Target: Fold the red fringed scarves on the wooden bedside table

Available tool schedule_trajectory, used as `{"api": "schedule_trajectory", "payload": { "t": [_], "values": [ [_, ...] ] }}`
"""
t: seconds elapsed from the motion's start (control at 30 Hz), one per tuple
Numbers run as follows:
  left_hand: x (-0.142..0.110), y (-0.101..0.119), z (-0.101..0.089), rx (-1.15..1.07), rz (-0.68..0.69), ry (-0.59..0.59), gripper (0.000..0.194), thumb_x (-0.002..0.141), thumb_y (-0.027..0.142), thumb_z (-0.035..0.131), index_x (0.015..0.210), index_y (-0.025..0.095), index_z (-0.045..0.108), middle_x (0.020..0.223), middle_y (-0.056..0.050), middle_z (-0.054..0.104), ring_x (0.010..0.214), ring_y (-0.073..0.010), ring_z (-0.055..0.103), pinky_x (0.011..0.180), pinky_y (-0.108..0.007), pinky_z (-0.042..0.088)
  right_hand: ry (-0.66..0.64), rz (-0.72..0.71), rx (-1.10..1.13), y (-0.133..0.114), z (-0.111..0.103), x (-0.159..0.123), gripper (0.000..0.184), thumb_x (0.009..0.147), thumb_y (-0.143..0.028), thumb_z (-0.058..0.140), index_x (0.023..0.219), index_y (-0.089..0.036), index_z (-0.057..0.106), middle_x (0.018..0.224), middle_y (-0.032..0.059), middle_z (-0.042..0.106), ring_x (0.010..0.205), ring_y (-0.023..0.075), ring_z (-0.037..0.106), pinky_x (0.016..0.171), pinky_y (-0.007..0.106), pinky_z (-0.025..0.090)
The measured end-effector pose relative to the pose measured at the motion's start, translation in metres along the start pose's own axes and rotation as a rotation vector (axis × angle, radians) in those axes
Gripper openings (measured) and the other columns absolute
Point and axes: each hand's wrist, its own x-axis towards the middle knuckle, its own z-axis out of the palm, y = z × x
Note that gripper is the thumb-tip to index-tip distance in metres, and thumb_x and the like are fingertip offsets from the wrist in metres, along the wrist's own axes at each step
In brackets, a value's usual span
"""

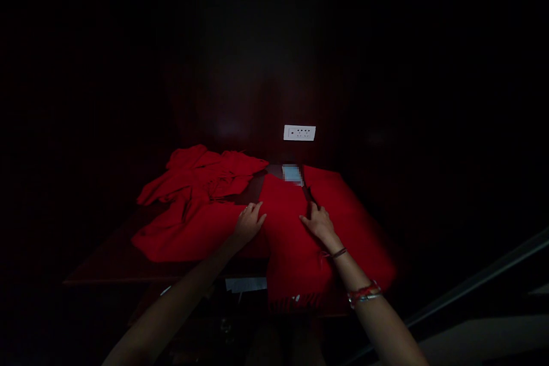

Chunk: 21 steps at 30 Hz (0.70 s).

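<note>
A red fringed scarf (285, 240) lies lengthwise in front of me, its fringe hanging over the table's front edge. My left hand (249, 223) rests at its left edge, thumb and fingers apart. At the right edge lies my right hand (319, 223), also with thumb and fingers spread, touching the cloth. Neither hand shows a grip on anything. To the right, another flat piece of red cloth (351, 223) covers the table. Crumpled red cloth (193, 183) is heaped on the left, with a smoother part reaching under my left hand.
A dark red table (105, 257) carries the cloth. Behind the scarf lies a pale blue rectangular item (292, 174), blurred. A white socket panel (299, 133) is on the dark wall. Below the table edge shows a pale sheet (246, 285). The surroundings are very dark.
</note>
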Motion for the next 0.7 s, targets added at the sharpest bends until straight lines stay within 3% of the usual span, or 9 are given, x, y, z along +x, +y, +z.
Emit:
{"api": "schedule_trajectory", "payload": {
  "t": [0.13, 0.37, 0.57, 0.7],
  "values": [
    [0.001, -0.001, 0.001, 0.029, 0.061, -0.008, 0.04, 0.08, 0.037, 0.037, 0.114, 0.018, 0.041, 0.107, -0.006, 0.047, 0.098, -0.0181, 0.044, 0.083, -0.028, 0.033, -0.067, 0.044, 0.164, 0.007, 0.001, 0.018, 0.059, 0.065, -0.032, 0.055, 0.117, -0.015, 0.034, 0.097, 0.0104, 0.055, 0.088, 0.0186, 0.052, 0.071, 0.025, 0.039],
    [-0.001, -0.005, 0.003, 0.063, 0.039, -0.025, 0.049, 0.081, 0.045, 0.03, 0.122, 0.018, 0.031, 0.111, -0.008, 0.043, 0.099, -0.0191, 0.043, 0.082, -0.03, 0.034, 0.022, 0.096, 0.404, 0.018, 0.007, 0.034, 0.047, 0.064, -0.024, 0.055, 0.109, -0.018, 0.043, 0.089, 0.0024, 0.058, 0.078, 0.0132, 0.055, 0.065, 0.02, 0.041],
    [0.001, -0.005, 0.002, 0.091, -0.013, -0.05, 0.053, 0.078, 0.044, 0.035, 0.123, 0.018, 0.029, 0.114, -0.011, 0.039, 0.101, -0.0207, 0.041, 0.084, -0.031, 0.031, -0.027, 0.056, 0.232, 0.024, 0.0, 0.026, 0.047, 0.065, -0.018, 0.052, 0.11, -0.017, 0.042, 0.091, 0.0063, 0.058, 0.083, 0.0173, 0.054, 0.068, 0.023, 0.04],
    [0.005, 0.005, 0.001, 0.049, -0.069, -0.064, 0.051, 0.077, 0.041, 0.037, 0.122, 0.018, 0.03, 0.113, -0.009, 0.04, 0.101, -0.0198, 0.041, 0.084, -0.03, 0.031, -0.018, 0.065, 0.187, 0.013, -0.001, 0.025, 0.063, 0.063, -0.031, 0.057, 0.118, -0.014, 0.033, 0.101, 0.0111, 0.054, 0.088, 0.0193, 0.053, 0.071, 0.024, 0.04]
  ]
}}
